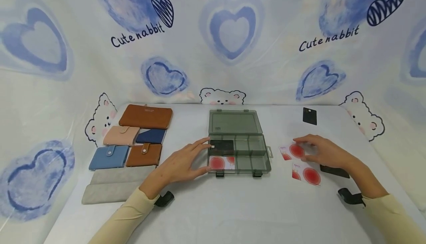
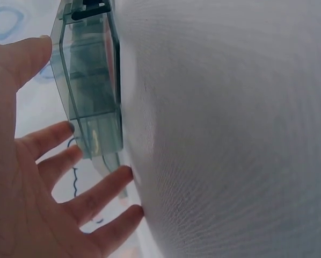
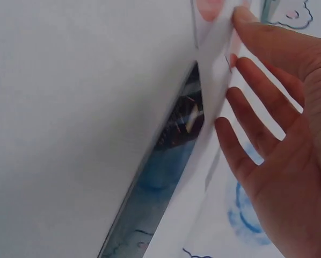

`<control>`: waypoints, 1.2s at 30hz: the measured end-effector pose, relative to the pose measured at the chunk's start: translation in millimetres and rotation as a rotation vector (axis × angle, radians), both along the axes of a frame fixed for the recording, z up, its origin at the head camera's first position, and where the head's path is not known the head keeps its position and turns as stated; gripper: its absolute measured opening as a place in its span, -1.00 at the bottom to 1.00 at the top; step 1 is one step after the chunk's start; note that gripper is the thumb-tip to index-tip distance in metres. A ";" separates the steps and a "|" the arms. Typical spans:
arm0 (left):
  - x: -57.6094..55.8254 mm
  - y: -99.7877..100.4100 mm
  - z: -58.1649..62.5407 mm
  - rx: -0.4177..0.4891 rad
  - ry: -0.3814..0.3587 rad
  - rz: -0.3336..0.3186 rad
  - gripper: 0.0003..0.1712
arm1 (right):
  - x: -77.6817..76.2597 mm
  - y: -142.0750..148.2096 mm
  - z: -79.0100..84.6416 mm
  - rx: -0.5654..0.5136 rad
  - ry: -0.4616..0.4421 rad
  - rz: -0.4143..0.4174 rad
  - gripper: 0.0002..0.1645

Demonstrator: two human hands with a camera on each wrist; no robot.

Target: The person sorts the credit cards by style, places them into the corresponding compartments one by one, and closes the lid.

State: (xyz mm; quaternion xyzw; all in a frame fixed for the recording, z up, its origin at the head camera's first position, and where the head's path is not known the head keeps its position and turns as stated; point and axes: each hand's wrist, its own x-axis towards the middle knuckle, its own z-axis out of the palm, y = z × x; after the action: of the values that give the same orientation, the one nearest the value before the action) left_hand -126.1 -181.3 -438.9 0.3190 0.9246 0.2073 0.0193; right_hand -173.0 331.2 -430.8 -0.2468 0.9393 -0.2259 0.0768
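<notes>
A translucent green compartment box [image 1: 253,168] lies with its lid [image 1: 234,122] folded back. In its left compartments are a black card [image 1: 223,146] and a red-and-white card [image 1: 217,163]. My left hand [image 1: 179,164] has its fingers spread at the box's left side, thumb by the front corner; the left wrist view shows the hand [image 2: 58,183] beside the box wall [image 2: 90,91]. My right hand [image 1: 324,151] pinches a second red-and-white card [image 1: 293,151] by opposite edges, thumb nearer me. Another red-and-white card [image 1: 307,174] lies just in front.
A black card [image 1: 334,170] lies partly under the right forearm, and another [image 1: 310,116] farther back. On the left are a brown pouch [image 1: 146,116], pink wallet [image 1: 120,135], blue wallet [image 1: 109,157], brown wallet [image 1: 144,156], navy card holder [image 1: 151,136] and grey case [image 1: 111,186].
</notes>
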 end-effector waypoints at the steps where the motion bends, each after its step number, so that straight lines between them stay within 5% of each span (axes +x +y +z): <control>1: 0.3 0.2 -0.2 0.001 -0.002 -0.002 -0.13 | 0.3 1.0 0.7 0.003 -0.005 -0.004 -0.25; 18: 0.9 3.3 -3.8 -0.001 -0.016 0.003 -0.12 | -3.6 10.9 -3.8 0.011 -0.078 -0.014 -0.31; 36: 1.4 0.9 2.8 -0.005 0.005 -0.001 -0.14 | 6.6 7.1 -6.9 -0.034 0.045 -0.123 -0.39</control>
State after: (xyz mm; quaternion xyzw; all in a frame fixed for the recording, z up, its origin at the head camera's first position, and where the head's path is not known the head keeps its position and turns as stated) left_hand -124.7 -180.4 -436.1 0.3201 0.9250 0.2041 0.0179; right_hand -166.3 338.3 -437.7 -0.1947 0.9502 -0.2406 0.0374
